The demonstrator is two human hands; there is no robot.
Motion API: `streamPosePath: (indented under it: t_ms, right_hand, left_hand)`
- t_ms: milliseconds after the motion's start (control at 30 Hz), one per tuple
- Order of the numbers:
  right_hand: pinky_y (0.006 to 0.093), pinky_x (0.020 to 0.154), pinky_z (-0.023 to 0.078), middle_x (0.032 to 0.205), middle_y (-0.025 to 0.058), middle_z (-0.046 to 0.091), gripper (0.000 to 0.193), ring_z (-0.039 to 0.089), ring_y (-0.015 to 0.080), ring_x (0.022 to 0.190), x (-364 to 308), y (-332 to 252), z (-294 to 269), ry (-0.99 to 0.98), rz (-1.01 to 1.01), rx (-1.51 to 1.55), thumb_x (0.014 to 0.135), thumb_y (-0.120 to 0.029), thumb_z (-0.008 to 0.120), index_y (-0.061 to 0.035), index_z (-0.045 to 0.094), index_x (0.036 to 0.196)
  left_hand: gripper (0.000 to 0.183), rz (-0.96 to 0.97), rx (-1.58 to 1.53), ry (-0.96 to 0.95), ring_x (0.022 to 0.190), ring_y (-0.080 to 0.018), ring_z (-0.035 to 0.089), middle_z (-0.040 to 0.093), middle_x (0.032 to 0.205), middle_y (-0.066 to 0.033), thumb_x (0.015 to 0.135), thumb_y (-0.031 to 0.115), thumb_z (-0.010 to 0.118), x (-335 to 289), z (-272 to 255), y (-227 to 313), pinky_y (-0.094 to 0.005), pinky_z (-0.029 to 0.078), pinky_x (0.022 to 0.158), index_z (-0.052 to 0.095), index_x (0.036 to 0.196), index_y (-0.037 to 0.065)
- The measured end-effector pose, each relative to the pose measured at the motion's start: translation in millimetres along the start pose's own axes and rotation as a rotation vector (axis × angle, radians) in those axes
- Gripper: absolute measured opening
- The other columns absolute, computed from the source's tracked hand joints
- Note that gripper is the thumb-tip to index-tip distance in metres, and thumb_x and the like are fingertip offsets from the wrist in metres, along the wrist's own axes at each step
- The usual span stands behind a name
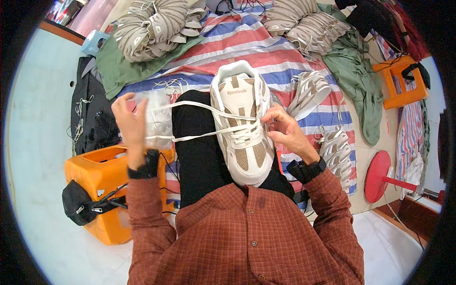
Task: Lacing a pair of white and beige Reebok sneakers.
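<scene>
A white and beige sneaker rests on my black-trousered lap, toe toward me. White shoelace crosses its lower eyelets, and two long strands stretch left from it. My left hand, somewhat blurred, is closed on the shoelace out to the left of the sneaker. At the sneaker's right eyelet edge, my right hand has its thumb and forefinger curled against the upper, where a strand meets the fingertips. What those fingertips grip is too small to make out. Behind my left hand lies a clear plastic bag.
Stacked beige shoe uppers lie on the striped sheet at far left, with another stack at far right. More uppers sit right of my lap. An orange stool stands left; a red round-topped stool lies right.
</scene>
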State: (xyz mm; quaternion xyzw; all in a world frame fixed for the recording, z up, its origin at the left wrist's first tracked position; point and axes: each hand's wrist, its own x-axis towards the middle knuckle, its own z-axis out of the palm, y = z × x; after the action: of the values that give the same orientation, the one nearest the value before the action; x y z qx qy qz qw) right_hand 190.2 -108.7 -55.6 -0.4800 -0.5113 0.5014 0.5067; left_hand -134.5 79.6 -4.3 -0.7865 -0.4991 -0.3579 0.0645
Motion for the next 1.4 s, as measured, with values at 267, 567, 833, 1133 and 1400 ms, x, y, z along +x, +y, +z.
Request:
streamPosePath:
  t_ms: [267,567,833,1133,1400]
  right_hand:
    - [0.0258,0.072,0.045,0.090,0.0033,0.059,0.024,0.057,0.0112,0.081,8.3,-34.6,3.9,0.148,0.086,-0.016,0.075,-0.003,0.060,-0.0020,0.056,0.098]
    - [0.0336,0.065,0.047,0.078,0.0114,0.057,0.021,0.059,0.0255,0.073,24.9,-82.7,84.7,-0.210,-0.445,-0.309,0.081,-0.020,0.060,-0.0030,0.057,0.093]
    - [0.0327,0.074,0.047,0.092,0.0123,0.061,0.042,0.061,0.0232,0.087,0.0,-94.0,45.6,-0.483,-0.026,-0.355,0.076,-0.030,0.067,-0.0010,0.056,0.104]
    - [0.0221,0.049,0.037,0.062,-0.0023,0.053,0.013,0.047,0.0048,0.057,-15.3,-116.9,41.6,-0.181,0.234,-0.038,0.080,-0.013,0.061,-0.0024,0.061,0.073]
    - [0.0231,0.041,0.023,0.051,-0.0054,0.031,0.017,0.026,0.0059,0.042,-55.2,-100.1,-19.3,0.275,-0.004,0.423,0.085,-0.013,0.054,-0.0047,0.048,0.072]
  left_hand:
    - [0.013,0.225,-0.309,-0.511,0.078,-0.0265,0.052,0.056,0.071,-0.0093,0.077,0.018,0.062,-57.6,-0.3,122.9,-0.0337,0.039,0.069,0.060,0.076,0.005]
    - [0.018,0.087,-1.162,-1.300,0.049,-0.0129,0.054,0.058,0.060,-0.0051,0.085,0.016,0.057,-6.2,-83.1,88.3,-0.0235,0.038,0.046,0.064,0.077,0.002]
    - [0.014,0.234,-1.223,-1.273,0.058,-0.0227,0.061,0.063,0.070,-0.0111,0.082,0.013,0.061,-8.8,-93.4,99.6,-0.0295,0.045,0.053,0.064,0.085,0.000]
    - [0.012,0.000,-1.146,-1.280,0.051,-0.0081,0.054,0.064,0.069,-0.0055,0.080,0.008,0.062,-13.6,-79.1,79.0,-0.0218,0.042,0.047,0.067,0.089,0.001]
    - [0.015,-0.576,-1.084,-1.236,0.049,-0.0020,0.045,0.058,0.063,0.0005,0.083,0.007,0.056,-32.5,-45.0,17.2,-0.0157,0.032,0.043,0.065,0.093,0.000]
